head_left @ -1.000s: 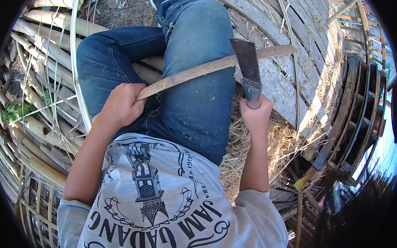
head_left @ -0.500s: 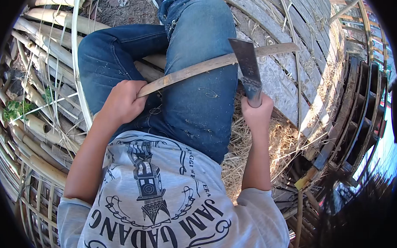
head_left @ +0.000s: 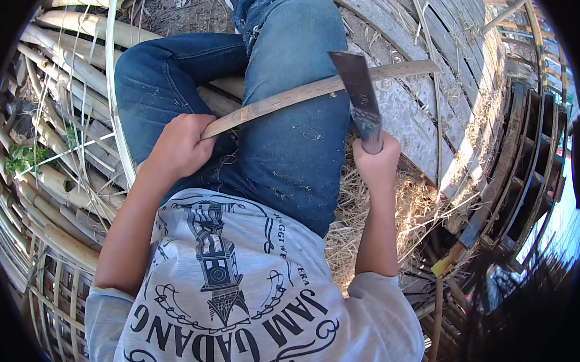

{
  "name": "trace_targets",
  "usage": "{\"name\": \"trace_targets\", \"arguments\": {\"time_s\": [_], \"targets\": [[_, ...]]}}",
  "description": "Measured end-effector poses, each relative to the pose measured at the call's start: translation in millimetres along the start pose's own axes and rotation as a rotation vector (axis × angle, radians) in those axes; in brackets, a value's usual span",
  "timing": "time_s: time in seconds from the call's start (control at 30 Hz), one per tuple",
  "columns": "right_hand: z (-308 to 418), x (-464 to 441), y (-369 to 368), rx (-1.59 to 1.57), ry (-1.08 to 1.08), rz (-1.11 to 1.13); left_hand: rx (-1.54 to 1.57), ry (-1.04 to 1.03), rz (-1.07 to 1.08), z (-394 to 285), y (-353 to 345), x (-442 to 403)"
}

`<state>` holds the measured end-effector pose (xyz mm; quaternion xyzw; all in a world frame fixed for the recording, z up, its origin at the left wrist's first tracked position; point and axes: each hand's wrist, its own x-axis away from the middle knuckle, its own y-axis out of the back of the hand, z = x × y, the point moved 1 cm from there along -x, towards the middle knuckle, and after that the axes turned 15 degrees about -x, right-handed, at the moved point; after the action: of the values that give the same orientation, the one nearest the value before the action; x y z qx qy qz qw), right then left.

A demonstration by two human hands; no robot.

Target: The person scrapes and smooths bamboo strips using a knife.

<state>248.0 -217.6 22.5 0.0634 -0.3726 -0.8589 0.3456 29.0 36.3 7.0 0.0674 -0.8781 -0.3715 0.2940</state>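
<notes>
My left hand [head_left: 185,145] is closed round the near end of a long bamboo strip [head_left: 281,103]. The strip lies across my raised thigh in blue jeans [head_left: 295,155] and reaches out to the right over grey boards. In my right hand [head_left: 377,162] is the handle of a machete [head_left: 357,89] with a broad dark blade, my fingers wrapped round it. The blade crosses over the strip beyond my knee and hides a short part of it. Whether blade and strip touch, I cannot tell.
Bamboo poles [head_left: 63,74] lie stacked at the left, with a small green plant [head_left: 24,158] among them. Weathered boards [head_left: 416,138] stretch to the right. Thin shavings [head_left: 356,242] cover the ground near my right arm. A dark slatted wooden stack [head_left: 519,166] stands at the far right.
The machete blade has tilted slightly, its tip shifting a little up and left. The left hand and the strip have barely moved.
</notes>
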Motion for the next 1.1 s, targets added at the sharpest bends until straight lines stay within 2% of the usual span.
{"name": "trace_targets", "arguments": {"time_s": [0.07,0.1,0.13,0.2,0.27,0.33,0.37,0.4,0.47,0.5,0.53,0.6,0.63,0.73,0.77,0.87,0.9,1.0,1.03,1.1], "targets": [[-1,1,-13,-0.444,-0.338,-0.252,0.009,0.006,-0.022,-1,-3,2],[2,3,-19,-0.297,-0.143,-0.221,0.008,-0.008,-0.043,-2,-1,1],[4,3,-15,-0.304,-0.146,-0.227,-0.001,-0.011,-0.041,-2,1,2],[13,-1,2,0.045,-0.056,0.006,-0.003,-0.016,0.005,-3,3,1],[14,-7,6,-0.001,-0.044,-0.056,-0.004,-0.026,0.009,-3,3,-2],[9,-6,-2,-0.252,-0.340,-0.221,-0.002,-0.020,0.010,-2,0,1],[4,-5,-4,-0.163,-0.151,-0.051,-0.004,-0.025,0.007,-3,1,1],[6,-5,1,-0.169,-0.147,-0.052,-0.008,-0.032,0.003,-5,4,1],[14,-5,9,0.041,-0.073,-0.013,0.083,-0.054,-0.002,-12,1,1],[25,-9,13,-0.126,-0.151,-0.070,0.183,-0.075,0.001,-17,-4,2],[24,-9,9,-0.122,-0.154,-0.062,0.190,-0.070,0.004,-24,-9,1],[16,-10,3,-0.284,-0.248,-0.189,0.234,-0.056,-0.016,-37,-14,-5],[9,-9,8,-0.226,-0.180,-0.166,0.224,-0.049,-0.012,-35,-15,-5],[9,-21,48,-0.079,-0.171,-0.071,0.181,-0.014,-0.021,-39,-8,-2],[15,-25,53,-0.117,-0.197,-0.091,0.187,-0.011,-0.014,-41,-12,-2],[0,-19,21,-0.271,-0.321,-0.128,0.146,-0.027,-0.050,-46,-15,-8],[12,-16,24,-0.107,-0.146,-0.057,0.166,-0.012,-0.039,-45,-16,-6],[12,-19,34,-0.040,-0.107,0.011,0.175,-0.004,-0.048,-46,-15,-7],[14,-23,36,-0.115,-0.197,-0.047,0.178,-0.010,-0.064,-48,-17,-7],[19,-21,23,-0.143,-0.182,-0.044,0.168,0.014,-0.068,-48,-19,-7]]}}
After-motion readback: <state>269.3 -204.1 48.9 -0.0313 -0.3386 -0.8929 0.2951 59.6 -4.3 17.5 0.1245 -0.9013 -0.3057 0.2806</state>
